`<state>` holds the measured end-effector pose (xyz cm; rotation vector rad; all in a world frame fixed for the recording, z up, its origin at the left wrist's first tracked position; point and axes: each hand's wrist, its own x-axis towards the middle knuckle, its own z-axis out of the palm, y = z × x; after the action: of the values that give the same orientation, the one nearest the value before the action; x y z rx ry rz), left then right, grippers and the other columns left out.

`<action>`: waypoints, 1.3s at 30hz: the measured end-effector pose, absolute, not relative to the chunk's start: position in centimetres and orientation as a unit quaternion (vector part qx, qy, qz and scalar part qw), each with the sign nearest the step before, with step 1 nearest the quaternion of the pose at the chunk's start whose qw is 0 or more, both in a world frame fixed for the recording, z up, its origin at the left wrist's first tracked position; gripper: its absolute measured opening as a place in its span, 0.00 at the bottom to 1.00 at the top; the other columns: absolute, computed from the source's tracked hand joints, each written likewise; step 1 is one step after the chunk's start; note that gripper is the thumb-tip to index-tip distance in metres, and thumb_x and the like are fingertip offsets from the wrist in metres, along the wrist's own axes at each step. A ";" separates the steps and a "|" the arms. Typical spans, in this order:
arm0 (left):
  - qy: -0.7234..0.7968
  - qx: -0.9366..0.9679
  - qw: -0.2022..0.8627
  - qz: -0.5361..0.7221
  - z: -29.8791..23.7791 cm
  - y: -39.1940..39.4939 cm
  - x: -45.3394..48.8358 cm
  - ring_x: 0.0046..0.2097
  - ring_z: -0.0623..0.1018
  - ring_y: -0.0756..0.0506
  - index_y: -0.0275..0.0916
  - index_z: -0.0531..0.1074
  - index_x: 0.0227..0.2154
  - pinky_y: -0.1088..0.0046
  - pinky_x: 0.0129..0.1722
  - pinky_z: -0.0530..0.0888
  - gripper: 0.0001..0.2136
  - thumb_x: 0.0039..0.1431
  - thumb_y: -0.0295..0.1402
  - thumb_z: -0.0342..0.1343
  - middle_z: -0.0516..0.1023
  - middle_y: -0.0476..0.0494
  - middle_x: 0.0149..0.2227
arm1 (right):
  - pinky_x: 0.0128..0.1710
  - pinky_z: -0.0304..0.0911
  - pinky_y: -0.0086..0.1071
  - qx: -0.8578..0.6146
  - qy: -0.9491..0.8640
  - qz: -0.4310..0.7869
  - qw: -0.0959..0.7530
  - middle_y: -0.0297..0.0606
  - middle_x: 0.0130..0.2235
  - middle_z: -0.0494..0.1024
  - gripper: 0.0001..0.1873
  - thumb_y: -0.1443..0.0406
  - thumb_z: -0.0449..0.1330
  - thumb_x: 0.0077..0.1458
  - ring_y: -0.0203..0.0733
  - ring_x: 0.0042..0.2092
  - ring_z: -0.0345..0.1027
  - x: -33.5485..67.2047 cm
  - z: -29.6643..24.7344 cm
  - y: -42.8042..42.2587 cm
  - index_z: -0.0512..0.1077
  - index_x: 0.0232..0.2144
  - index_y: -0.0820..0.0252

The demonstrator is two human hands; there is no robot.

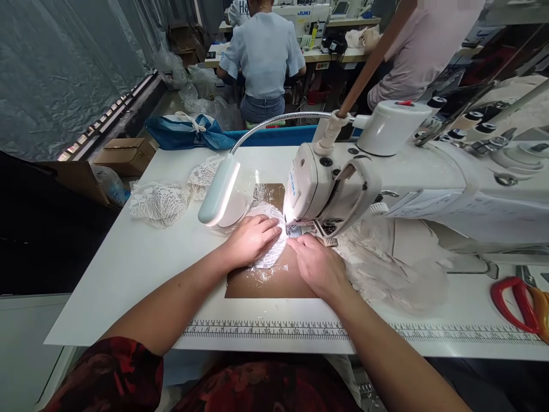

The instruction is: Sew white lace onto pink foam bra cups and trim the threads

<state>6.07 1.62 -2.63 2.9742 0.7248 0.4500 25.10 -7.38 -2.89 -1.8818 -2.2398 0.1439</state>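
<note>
A white lace piece (271,257), rounded like a cup, lies under the needle area of a white sewing machine (306,177). My left hand (254,237) rests on top of this lace with its fingers stretched flat. Close to the presser foot, my right hand (315,260) pinches at the lace's right edge; thumb and fingers are together, and what exactly sits between them is too small to make out. Brown tape (244,286) covers the table beneath both hands. The lamp head (219,191) glows just left of the needle.
Lace pieces (160,203) lie at the table's left. Pale fabric (398,263) is heaped right of the machine. Red-handled scissors (514,303) lie at far right. A printed ruler (266,331) runs along the front edge. A co-worker (266,57) sits ahead.
</note>
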 end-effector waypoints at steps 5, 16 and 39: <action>0.207 0.968 0.066 0.128 -2.1 0.6 5.6 0.43 0.72 0.42 0.35 0.73 0.42 0.65 0.42 0.68 0.13 0.64 0.38 0.49 0.75 0.38 0.44 | 0.31 0.53 0.32 -0.645 -0.750 0.058 0.131 0.37 0.42 0.77 0.22 0.73 0.47 0.55 0.39 0.34 0.66 25.2 -2.7 -7.6 0.74 0.46 0.56; 0.252 0.944 0.177 0.123 -2.1 1.0 6.1 0.33 0.70 0.46 0.36 0.68 0.27 0.72 0.35 0.68 0.13 0.65 0.33 0.44 0.72 0.44 0.28 | 0.29 0.50 0.31 -0.645 -0.746 0.076 0.146 0.35 0.39 0.75 0.22 0.74 0.46 0.57 0.38 0.33 0.62 25.3 -2.8 -7.8 0.74 0.45 0.54; 0.154 0.978 0.102 0.093 -1.9 0.4 5.1 0.54 0.69 0.39 0.35 0.67 0.55 0.59 0.51 0.66 0.20 0.64 0.38 0.47 0.71 0.35 0.56 | 0.33 0.48 0.34 -0.632 -0.771 -0.025 0.076 0.38 0.34 0.72 0.21 0.75 0.49 0.55 0.41 0.33 0.57 24.5 -2.7 -8.7 0.75 0.43 0.54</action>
<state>5.09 0.44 -1.91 2.8879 0.4546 0.2755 24.52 -8.68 -2.72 -1.8939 -2.3122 -0.0741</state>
